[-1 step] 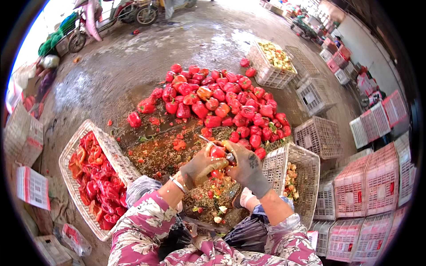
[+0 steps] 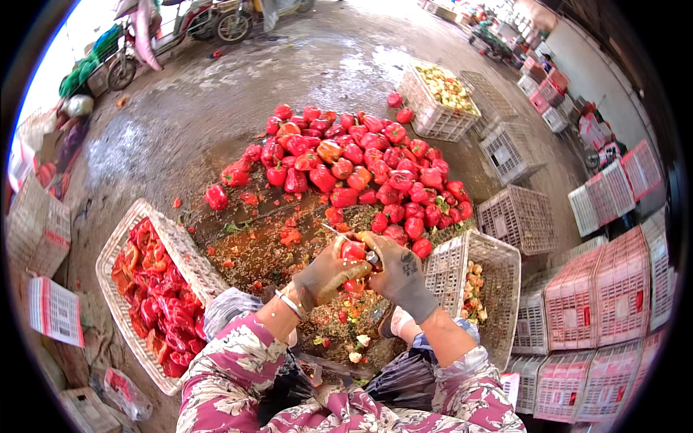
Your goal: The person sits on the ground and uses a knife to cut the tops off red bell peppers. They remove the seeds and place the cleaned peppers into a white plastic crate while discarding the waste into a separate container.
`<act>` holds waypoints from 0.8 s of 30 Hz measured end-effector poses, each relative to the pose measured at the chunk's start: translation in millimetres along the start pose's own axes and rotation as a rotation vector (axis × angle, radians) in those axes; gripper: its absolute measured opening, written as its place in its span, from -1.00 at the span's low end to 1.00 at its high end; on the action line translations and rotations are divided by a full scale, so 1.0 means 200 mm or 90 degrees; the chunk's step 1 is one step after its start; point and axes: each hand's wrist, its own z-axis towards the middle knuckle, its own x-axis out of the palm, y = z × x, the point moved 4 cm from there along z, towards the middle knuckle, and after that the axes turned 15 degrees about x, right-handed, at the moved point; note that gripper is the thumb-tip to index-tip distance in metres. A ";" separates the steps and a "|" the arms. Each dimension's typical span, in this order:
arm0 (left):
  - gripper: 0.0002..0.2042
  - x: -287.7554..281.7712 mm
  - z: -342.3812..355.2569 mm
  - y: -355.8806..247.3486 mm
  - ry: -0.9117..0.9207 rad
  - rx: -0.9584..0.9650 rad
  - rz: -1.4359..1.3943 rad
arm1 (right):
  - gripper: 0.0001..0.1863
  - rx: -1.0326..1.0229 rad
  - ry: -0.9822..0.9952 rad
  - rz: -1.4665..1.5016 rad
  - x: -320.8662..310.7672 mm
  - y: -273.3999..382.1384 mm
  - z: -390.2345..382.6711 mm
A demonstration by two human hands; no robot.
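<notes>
Both my hands wear grey gloves with soiled fingers and meet in front of me, above the littered floor. My left hand point(image 2: 325, 274) is closed around a red bell pepper point(image 2: 353, 250). Against the pepper's right side, my right hand point(image 2: 398, 270) grips a knife point(image 2: 372, 257); its dark handle end shows beside the thumb. A thin blade sticks out beyond the pepper at the upper left. How deep the blade sits in the pepper is hidden by my fingers. Beyond my hands lies a large heap of whole red bell peppers point(image 2: 346, 155).
A crate point(image 2: 189, 252) of opened red peppers stands at my left. Close by my right hand, another crate point(image 2: 455, 263) holds pale pepper cores. Seeds and scraps point(image 2: 253, 263) litter the floor. Farther off are a full crate point(image 2: 433, 115) and stacked crates point(image 2: 570, 310) at right.
The whole scene has shifted very slightly in the picture. Both hands keep their holds on the pepper and the knife.
</notes>
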 end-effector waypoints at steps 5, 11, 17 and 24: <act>-0.57 0.10 0.02 0.01 0.126 0.011 0.156 | -0.46 0.042 0.037 0.023 0.04 -0.19 -0.09; -0.57 0.11 0.05 0.01 0.258 0.466 0.314 | -0.41 0.103 0.044 0.216 0.02 -0.36 -0.12; -0.58 0.24 0.13 0.06 0.188 -0.021 0.107 | -0.37 0.069 -0.048 0.126 0.04 -0.48 -0.17; -0.55 0.22 0.13 0.15 0.200 0.112 0.086 | -0.42 0.212 -0.021 0.149 0.00 -0.55 -0.19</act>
